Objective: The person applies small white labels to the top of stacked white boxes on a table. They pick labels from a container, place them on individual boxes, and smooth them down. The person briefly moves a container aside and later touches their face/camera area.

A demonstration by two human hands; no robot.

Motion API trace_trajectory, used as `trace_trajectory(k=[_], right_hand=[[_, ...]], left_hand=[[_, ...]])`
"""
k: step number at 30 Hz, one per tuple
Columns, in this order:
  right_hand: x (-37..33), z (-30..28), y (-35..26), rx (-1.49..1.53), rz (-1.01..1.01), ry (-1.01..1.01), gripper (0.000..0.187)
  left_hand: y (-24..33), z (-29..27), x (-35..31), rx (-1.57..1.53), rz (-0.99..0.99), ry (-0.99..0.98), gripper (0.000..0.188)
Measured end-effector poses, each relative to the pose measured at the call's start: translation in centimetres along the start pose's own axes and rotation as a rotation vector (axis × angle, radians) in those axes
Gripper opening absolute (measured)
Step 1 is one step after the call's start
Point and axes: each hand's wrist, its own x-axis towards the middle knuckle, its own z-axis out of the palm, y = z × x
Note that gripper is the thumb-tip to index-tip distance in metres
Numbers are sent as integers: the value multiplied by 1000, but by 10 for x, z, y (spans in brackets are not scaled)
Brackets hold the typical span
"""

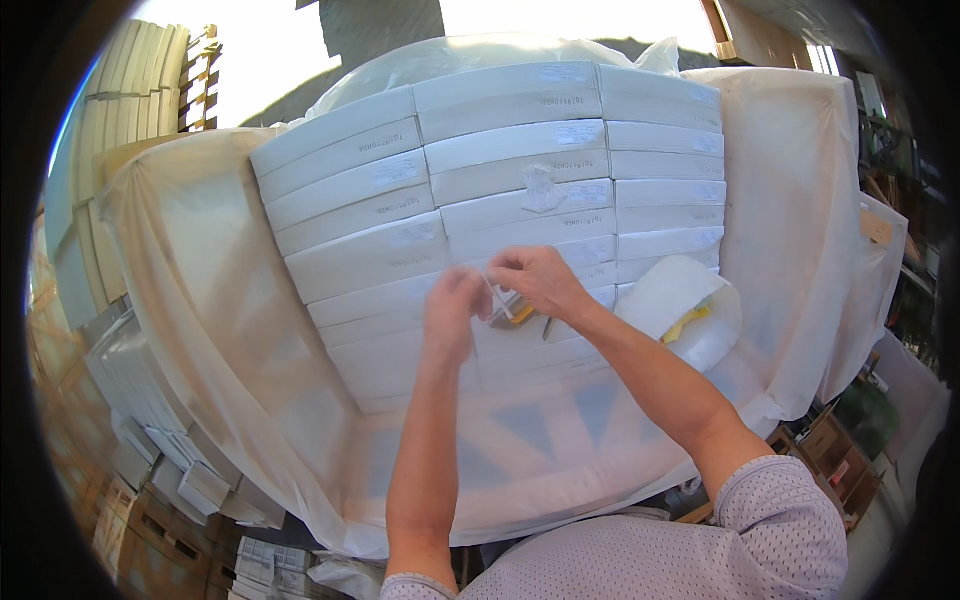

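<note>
My right hand is pinched around a thin white strip above the stacked boxes. My left hand is beside it, fingers curled but smeared by motion, so its hold is unclear. Just below the hands, a small yellow and dark object rests on the stack, partly hidden by the strip and fingers. A short thin dark tool lies near it. White flat cartons stand in several rows and columns before me. A torn white patch shows on one carton's face.
A roll of white padded material with something yellow inside lies at the stack's right. Translucent plastic sheeting drapes the sides and front. More panels lean at the far left; a wooden crate sits lower left.
</note>
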Motion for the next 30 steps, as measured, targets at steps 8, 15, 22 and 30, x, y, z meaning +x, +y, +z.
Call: trace_trajectory(k=[8,15,22,30], right_hand=[[25,26,6,-332,-227,151,14],[36,31,11,-555,-375,231,11],[53,32,-1,-316,-229,174,15],[113,32,-21,415,98,267,16]], left_hand=[[6,-11,22,95,-22,93,17],[3,-17,32,79,-3,80,17],[5,-32,50,-13,33,64,16],[25,-73,82,-118,138,314,17]])
